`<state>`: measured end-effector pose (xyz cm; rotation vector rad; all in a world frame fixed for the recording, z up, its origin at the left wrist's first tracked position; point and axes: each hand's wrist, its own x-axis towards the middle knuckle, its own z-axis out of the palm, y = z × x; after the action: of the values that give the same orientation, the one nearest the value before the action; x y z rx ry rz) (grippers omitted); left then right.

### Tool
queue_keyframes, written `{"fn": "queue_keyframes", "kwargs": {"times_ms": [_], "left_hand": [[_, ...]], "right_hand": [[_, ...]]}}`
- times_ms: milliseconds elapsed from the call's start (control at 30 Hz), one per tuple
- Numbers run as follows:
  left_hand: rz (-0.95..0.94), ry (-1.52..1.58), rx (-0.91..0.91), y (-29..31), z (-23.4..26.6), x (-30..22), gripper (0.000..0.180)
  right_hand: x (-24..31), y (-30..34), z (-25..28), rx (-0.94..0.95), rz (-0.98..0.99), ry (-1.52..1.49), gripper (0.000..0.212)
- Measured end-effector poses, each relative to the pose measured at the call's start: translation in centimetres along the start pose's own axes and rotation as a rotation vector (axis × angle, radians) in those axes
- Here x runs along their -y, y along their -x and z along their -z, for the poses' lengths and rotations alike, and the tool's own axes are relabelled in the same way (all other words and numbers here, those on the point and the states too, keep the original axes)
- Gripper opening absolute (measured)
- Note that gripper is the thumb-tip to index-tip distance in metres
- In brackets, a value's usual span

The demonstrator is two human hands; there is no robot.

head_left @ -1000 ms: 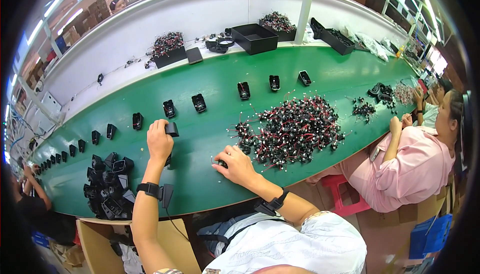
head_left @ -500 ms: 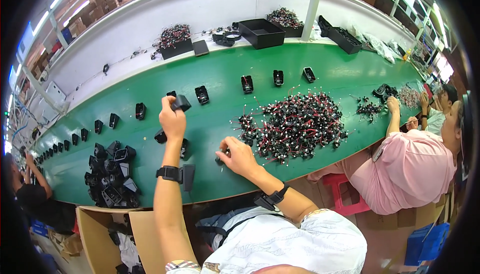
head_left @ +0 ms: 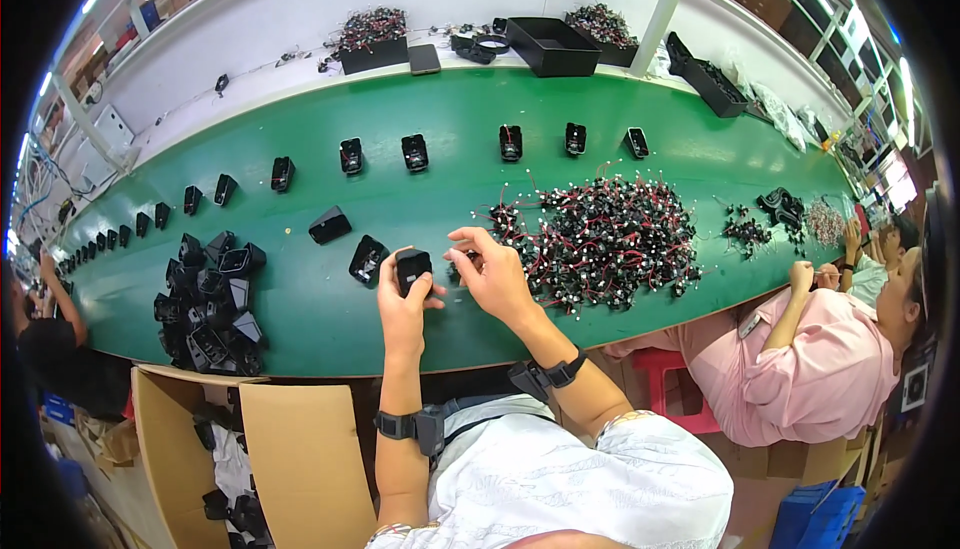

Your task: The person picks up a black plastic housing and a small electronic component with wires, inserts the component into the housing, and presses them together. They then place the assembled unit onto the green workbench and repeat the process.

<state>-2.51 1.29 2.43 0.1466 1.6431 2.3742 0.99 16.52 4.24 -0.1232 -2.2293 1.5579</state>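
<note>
My left hand [head_left: 403,311] grips a black plastic housing [head_left: 412,267] over the near part of the table, its thumb across the housing's face. Just to the right, my right hand [head_left: 492,277] is closed, thumb and fingers curled toward each other around something small and dark that I cannot make out. Beside the left hand lies an open black housing [head_left: 368,261] with parts inside. Another housing [head_left: 330,225] lies tipped over farther left. To the right of my right hand spreads a large pile of small black parts with red wires and white connectors [head_left: 610,239].
A heap of black housings [head_left: 208,304] sits at the left. Housings with wires inside [head_left: 350,156] stand in a row across the green table [head_left: 450,99]. An open cardboard box [head_left: 305,449] is below the near edge. Co-workers sit at both sides, one in pink [head_left: 800,359].
My left hand has come back from the far row to the near middle and holds a housing close to my right hand. One more housing now shows in the row. My view has shifted.
</note>
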Motion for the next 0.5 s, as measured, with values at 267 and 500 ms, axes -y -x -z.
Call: {"fn": "queue_keyframes", "kwargs": {"times_ms": [267, 500], "left_hand": [[0.084, 0.155, 0.004, 0.2, 0.3, -0.5, 0.049], [-0.029, 0.069, 0.009, -0.5, 0.9, 1.2, 0.049]], "right_hand": [[-0.1, -0.2, -1.0, 0.048, 0.274, 0.153, 0.035], [1.4, 0.1, -1.6, 0.195, 0.311, 0.149, 0.051]]}}
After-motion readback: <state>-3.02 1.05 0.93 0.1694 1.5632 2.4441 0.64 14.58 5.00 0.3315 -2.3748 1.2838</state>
